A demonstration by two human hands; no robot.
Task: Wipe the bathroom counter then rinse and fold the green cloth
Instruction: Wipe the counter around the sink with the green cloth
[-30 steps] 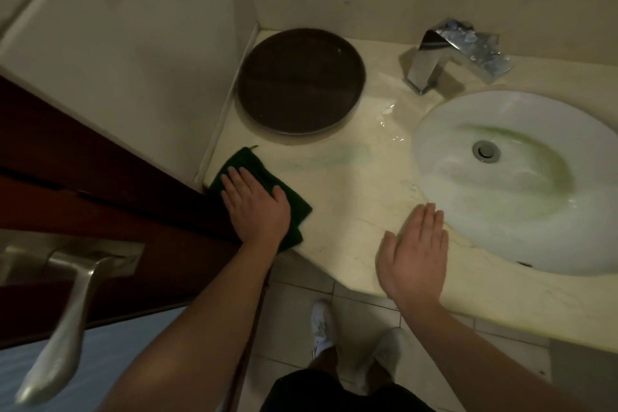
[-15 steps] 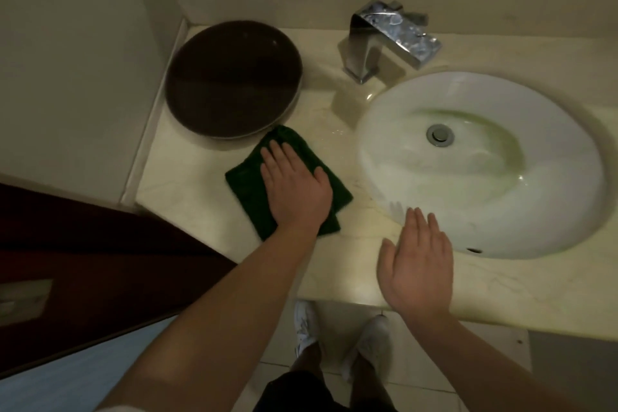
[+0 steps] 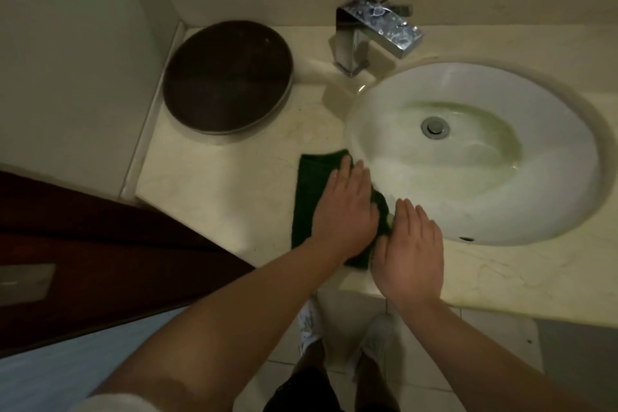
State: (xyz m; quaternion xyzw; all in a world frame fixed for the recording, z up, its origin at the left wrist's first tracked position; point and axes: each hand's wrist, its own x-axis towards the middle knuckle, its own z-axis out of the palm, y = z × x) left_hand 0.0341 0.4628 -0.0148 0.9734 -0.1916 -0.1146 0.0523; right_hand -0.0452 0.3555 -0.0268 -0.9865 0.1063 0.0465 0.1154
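The green cloth (image 3: pixel 309 197) lies flat on the beige counter (image 3: pixel 217 191), just left of the white oval basin (image 3: pixel 485 157). My left hand (image 3: pixel 344 211) presses palm-down on the cloth with fingers stretched out, covering its right half. My right hand (image 3: pixel 409 252) rests flat on the counter's front edge, fingers together, touching the cloth's right edge beside the left hand. The basin shows a greenish stain around its drain (image 3: pixel 434 126).
A dark round tray (image 3: pixel 227 80) sits at the counter's back left corner against the wall. A chrome tap (image 3: pixel 374 30) stands behind the basin. A dark wooden door (image 3: pixel 83 244) is on the left. My white shoes (image 3: pixel 341 334) are on the tiled floor below.
My left hand has slid the cloth rightward across the counter, from the left corner to the basin's rim. My right hand has stayed on the front edge and the two hands are now side by side.
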